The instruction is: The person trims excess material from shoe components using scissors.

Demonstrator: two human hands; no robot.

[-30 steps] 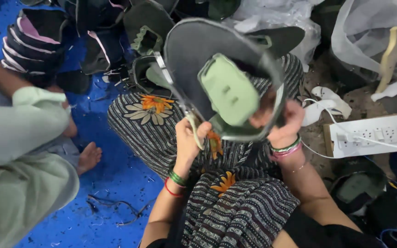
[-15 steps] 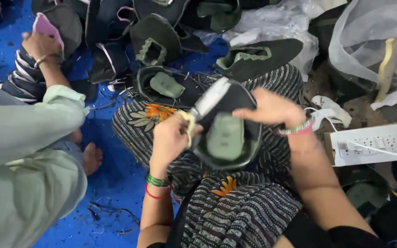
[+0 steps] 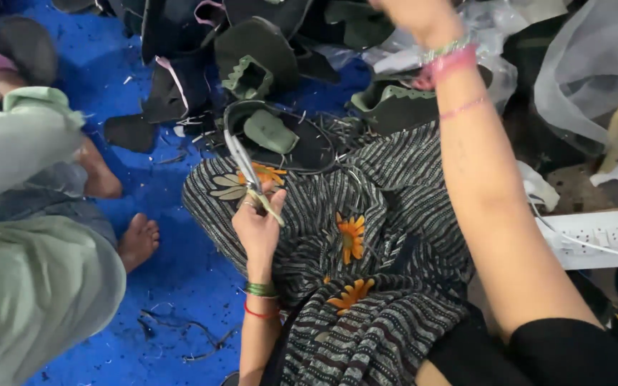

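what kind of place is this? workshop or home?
Likely an informal floor workshop for sewn parts: dark cut pieces with green pads piled on a blue floor mat strewn with trimmings, the left hand holding snips, and a power strip nearby.

Blue floor [image 3: 180, 279] littered with dark thread scraps [image 3: 180, 332]. A co-worker in pale green sleeves [image 3: 30, 286] sits at left, 1 bare foot [image 3: 137, 239] on the floor. White power strip [image 3: 599, 239] at right, clear plastic sheeting [image 3: 595, 71] above it, striped floral fabric [image 3: 366, 286] across the lap.
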